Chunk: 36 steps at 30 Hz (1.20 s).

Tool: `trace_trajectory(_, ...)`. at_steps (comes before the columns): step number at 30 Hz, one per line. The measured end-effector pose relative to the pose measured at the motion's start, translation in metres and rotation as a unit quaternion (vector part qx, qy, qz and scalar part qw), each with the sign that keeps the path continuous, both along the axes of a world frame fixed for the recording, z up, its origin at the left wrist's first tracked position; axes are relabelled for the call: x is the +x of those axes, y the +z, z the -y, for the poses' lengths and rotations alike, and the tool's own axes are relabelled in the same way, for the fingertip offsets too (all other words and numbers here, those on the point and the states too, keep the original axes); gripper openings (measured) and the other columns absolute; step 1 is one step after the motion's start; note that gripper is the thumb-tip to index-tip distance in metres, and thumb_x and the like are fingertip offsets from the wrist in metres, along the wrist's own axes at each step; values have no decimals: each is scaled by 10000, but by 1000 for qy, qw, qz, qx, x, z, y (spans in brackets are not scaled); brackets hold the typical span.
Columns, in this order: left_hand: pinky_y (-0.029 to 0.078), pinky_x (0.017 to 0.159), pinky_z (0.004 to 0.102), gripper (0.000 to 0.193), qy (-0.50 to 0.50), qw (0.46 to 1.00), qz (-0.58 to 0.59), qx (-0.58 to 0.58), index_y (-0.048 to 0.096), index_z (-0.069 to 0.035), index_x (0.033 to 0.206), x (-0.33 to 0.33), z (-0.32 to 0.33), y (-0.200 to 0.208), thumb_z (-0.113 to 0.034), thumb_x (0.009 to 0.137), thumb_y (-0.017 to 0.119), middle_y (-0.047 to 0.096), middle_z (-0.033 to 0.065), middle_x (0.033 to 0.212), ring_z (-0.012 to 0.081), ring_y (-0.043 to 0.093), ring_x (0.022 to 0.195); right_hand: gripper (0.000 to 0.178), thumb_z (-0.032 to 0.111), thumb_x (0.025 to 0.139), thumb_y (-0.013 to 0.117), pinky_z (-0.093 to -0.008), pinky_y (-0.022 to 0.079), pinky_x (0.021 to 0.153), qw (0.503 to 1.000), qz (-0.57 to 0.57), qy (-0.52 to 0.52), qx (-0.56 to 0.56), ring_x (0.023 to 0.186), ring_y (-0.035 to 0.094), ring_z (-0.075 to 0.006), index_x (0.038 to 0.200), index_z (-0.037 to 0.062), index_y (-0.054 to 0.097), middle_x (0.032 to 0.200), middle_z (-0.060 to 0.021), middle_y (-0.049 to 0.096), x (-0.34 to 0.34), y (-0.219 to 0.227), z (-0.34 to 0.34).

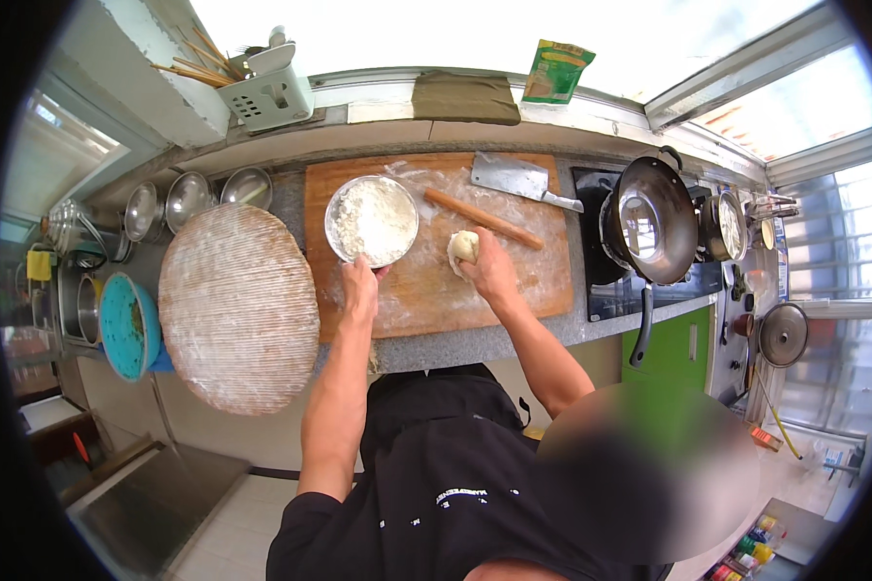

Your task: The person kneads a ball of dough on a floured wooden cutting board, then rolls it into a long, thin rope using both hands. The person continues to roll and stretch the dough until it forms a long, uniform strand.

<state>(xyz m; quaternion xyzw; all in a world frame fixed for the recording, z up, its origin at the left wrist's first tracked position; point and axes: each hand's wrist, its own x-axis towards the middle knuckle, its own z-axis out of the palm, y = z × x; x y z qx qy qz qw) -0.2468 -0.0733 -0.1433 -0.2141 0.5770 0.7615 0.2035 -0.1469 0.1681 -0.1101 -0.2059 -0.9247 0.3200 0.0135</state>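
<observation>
My left hand (pixel 360 283) grips the near rim of a round metal bowl (pixel 327 229), fingers under its edge. White flour (pixel 370 219) heaps inside it. In my right hand (pixel 492 269) is a pale lump of dough (pixel 464 246), held over the wooden board (pixel 412 302). My fingers wrap round the lump and partly hide it. A wooden rolling pin (pixel 484 219) lies slanted just beyond that hand. Farther back, a cleaver (pixel 511 177) rests flat with its handle toward the right. Flour dusts the board in patches.
Left of the board sits a large round ridged tray (pixel 239 308) dusted with flour, beside a teal basin (pixel 126 329). Several metal bowls (pixel 190 199) stand behind. To the right, a wok (pixel 653 221) is on the stove, its handle jutting past the counter edge. A green packet (pixel 557 73) stands on the sill.
</observation>
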Motion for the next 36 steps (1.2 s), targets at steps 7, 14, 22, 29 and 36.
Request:
trace_trajectory(7, 644, 827, 359, 377, -60, 997, 16, -44, 635, 39, 1310, 9, 8, 47, -174, 1094, 411, 711, 148, 1207, 228, 718, 1020, 747, 269, 868, 842, -484, 433, 1157, 980, -139, 126, 64, 1403, 492, -440, 1501, 54, 509, 1515, -254, 512, -54, 79, 52)
trace_trajectory(14, 669, 784, 368, 373, -62, 998, -11, -1, 612, 100, 1293, 10, 6, 70, -81, 1069, 374, 687, 205, 1216, 262, 726, 999, 621, 308, 909, 790, -473, 516, 1050, 951, -77, 279, 105, 1285, 580, -412, 1463, 115, 584, 1449, -190, 555, -117, 80, 110)
trace_trajectory(22, 661, 806, 364, 397, -66, 998, 7, -5, 572, 134, 1307, -1, 39, 66, -114, 1071, 373, 671, 226, 1233, 270, 723, 999, 241, 165, 959, 705, -485, 570, 853, 928, -115, 352, 37, 1010, 689, -393, 1169, 56, 661, 1122, -167, 632, -129, 59, 135)
trace_trajectory(29, 658, 776, 359, 393, -78, 997, -11, 2, 588, 157, 1280, -8, 49, 72, -100, 1053, 396, 681, 244, 1216, 261, 734, 920, 223, 104, 972, 675, -485, 584, 808, 949, -124, 287, -21, 901, 727, -423, 1181, 31, 697, 1011, -239, 723, -147, 46, 124)
trace_trajectory(36, 665, 814, 352, 404, -39, 999, -1, 12, 564, 87, 1368, -20, 86, 78, -153, 1097, 384, 691, 208, 1256, 256, 723, 1022, 209, 172, 1023, 631, -454, 548, 778, 987, -9, -14, -160, 837, 714, -290, 1064, -16, 711, 891, -256, 710, -130, 105, 89)
